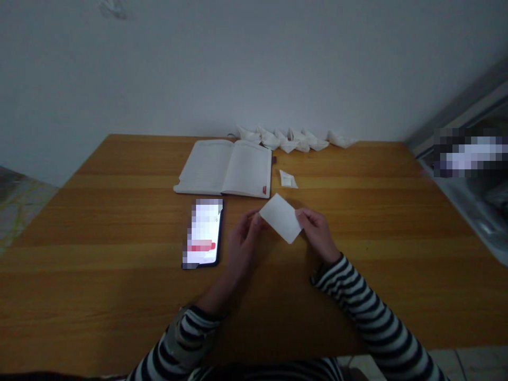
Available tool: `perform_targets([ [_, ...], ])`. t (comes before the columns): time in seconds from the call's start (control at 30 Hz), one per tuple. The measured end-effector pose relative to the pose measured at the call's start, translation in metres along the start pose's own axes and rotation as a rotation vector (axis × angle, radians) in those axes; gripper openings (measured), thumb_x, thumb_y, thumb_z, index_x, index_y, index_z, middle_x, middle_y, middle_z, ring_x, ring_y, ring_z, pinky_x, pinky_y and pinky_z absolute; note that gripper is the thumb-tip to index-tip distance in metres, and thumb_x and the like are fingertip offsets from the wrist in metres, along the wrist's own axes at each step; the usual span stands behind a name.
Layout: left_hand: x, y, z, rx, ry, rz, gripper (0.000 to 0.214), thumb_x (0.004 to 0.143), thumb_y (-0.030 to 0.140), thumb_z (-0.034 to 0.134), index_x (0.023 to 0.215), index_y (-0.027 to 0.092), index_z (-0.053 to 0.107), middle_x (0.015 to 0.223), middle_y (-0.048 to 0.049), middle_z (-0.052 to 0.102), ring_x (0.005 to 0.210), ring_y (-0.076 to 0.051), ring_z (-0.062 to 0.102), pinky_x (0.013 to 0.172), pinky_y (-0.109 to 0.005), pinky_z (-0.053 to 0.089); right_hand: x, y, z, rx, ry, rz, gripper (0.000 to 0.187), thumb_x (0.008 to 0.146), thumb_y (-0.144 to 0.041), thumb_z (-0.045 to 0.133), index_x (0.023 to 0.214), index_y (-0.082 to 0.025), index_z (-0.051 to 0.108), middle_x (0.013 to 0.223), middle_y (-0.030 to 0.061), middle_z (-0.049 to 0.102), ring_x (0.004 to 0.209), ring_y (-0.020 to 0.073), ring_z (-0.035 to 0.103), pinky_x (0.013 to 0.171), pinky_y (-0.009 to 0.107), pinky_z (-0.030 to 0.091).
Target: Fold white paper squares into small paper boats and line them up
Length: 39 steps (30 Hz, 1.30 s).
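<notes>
A small white square of paper (281,219) is held up over the wooden table, turned so its corners point to the sides. My left hand (243,238) pinches its left corner between thumb and fingers. At the right corner, my right hand (316,228) grips the sheet the same way. Just beyond the sheet lies a small folded piece of white paper (288,179). Left of my left hand, a phone (204,233) with a lit screen rests flat on the table.
An open notebook (250,169) with blank pages lies behind the phone. Along the wall stand several folded white paper boats (288,140). The wooden table (397,227) reaches back to a pale wall (254,63). Blurred, pixelated items sit beyond its right edge.
</notes>
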<state>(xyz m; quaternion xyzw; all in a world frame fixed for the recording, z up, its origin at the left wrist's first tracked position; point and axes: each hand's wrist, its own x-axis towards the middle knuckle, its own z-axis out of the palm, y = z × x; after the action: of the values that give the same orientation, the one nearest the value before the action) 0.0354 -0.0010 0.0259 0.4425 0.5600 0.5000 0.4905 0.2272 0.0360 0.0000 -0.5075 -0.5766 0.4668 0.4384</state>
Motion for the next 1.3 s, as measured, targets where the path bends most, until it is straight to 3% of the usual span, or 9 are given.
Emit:
perform_targets([
  [0.07,0.003,0.0,-0.004,0.031,0.02,0.016,0.043,0.092,0.051,0.055,0.116,0.017,0.065,0.103,-0.0082,0.075,0.09,-0.02,0.069,0.075,-0.028,0.052,0.002,-0.003,-0.009,-0.077,-0.285,-0.021,0.041,0.095,-0.048,0.049,0.065,-0.02,0.048,0.063,-0.0037,0.041,0.06,0.0125,0.04,0.057,0.025,0.031],
  [0.13,0.006,-0.003,-0.006,0.137,-0.108,-0.005,0.038,0.088,0.051,0.06,0.098,0.016,0.071,0.089,-0.006,0.075,0.08,-0.019,0.067,0.068,-0.026,0.049,0.0,-0.007,-0.012,-0.169,-0.543,-0.045,0.041,0.097,-0.045,0.047,0.065,-0.019,0.048,0.062,-0.004,0.04,0.059,0.0119,0.04,0.056,0.025,0.029],
  [0.2,0.008,-0.006,-0.006,0.277,-0.269,-0.014,0.035,0.084,0.049,0.065,0.075,0.015,0.072,0.07,-0.0027,0.07,0.067,-0.017,0.062,0.06,-0.025,0.044,-0.003,-0.009,-0.011,-0.249,-0.663,-0.076,0.039,0.098,-0.043,0.045,0.068,-0.019,0.05,0.063,-0.0041,0.041,0.059,0.0117,0.041,0.056,0.025,0.029],
  [0.43,0.013,-0.005,-0.009,0.419,-0.325,0.056,0.036,0.084,0.046,0.062,0.066,0.016,0.071,0.062,-0.0009,0.065,0.06,-0.014,0.054,0.055,-0.024,0.038,-0.005,-0.012,-0.002,-0.31,-0.589,-0.143,0.037,0.099,-0.037,0.045,0.067,-0.019,0.049,0.061,-0.0048,0.041,0.057,0.0106,0.039,0.056,0.025,0.028],
  [0.7,0.02,-0.003,-0.019,0.397,-0.191,-0.012,0.043,0.083,0.053,0.062,0.065,0.015,0.069,0.058,0.0003,0.059,0.054,-0.012,0.05,0.048,-0.022,0.033,0.006,-0.01,-0.031,-0.137,-0.449,-0.037,0.041,0.097,-0.04,0.049,0.062,-0.019,0.052,0.057,-0.0027,0.051,0.055,0.012,0.049,0.057,0.025,0.036],
  [0.9,0.019,-0.001,-0.019,0.337,-0.005,0.003,0.043,0.084,0.053,0.062,0.063,0.015,0.067,0.058,0.0013,0.059,0.054,-0.012,0.049,0.049,-0.022,0.035,0.008,-0.01,-0.03,0.075,-0.122,-0.025,0.033,0.096,-0.05,0.051,0.088,-0.02,0.065,0.074,0.0019,0.065,0.067,0.0149,0.06,0.065,0.026,0.046],
  [1.0,0.014,-0.001,-0.013,0.311,-0.057,0.029,0.039,0.082,0.05,0.065,0.066,0.015,0.07,0.061,0.0,0.063,0.057,-0.013,0.053,0.05,-0.022,0.037,0.001,-0.016,-0.012,0.12,-0.138,0.002,0.033,0.093,-0.052,0.055,0.105,-0.022,0.065,0.087,0.003,0.069,0.078,0.0163,0.063,0.069,0.027,0.048],
  [1.13,0.01,-0.002,-0.007,0.319,-0.114,0.097,0.034,0.084,0.045,0.065,0.069,0.015,0.072,0.064,-0.0013,0.067,0.06,-0.014,0.057,0.054,-0.023,0.04,-0.006,-0.017,0.005,0.006,-0.198,0.019,0.037,0.087,-0.052,0.063,0.071,-0.019,0.064,0.065,-0.0002,0.058,0.06,0.0134,0.052,0.054,0.024,0.039],
  [1.3,0.01,-0.001,-0.007,0.347,-0.26,0.202,0.024,0.083,0.036,0.067,0.071,0.016,0.073,0.072,-0.0035,0.072,0.067,-0.016,0.063,0.063,-0.025,0.045,-0.008,-0.01,0.008,-0.132,-0.219,-0.043,0.036,0.089,-0.048,0.06,0.071,-0.018,0.067,0.063,-0.0001,0.058,0.057,0.0129,0.049,0.054,0.025,0.036],
])
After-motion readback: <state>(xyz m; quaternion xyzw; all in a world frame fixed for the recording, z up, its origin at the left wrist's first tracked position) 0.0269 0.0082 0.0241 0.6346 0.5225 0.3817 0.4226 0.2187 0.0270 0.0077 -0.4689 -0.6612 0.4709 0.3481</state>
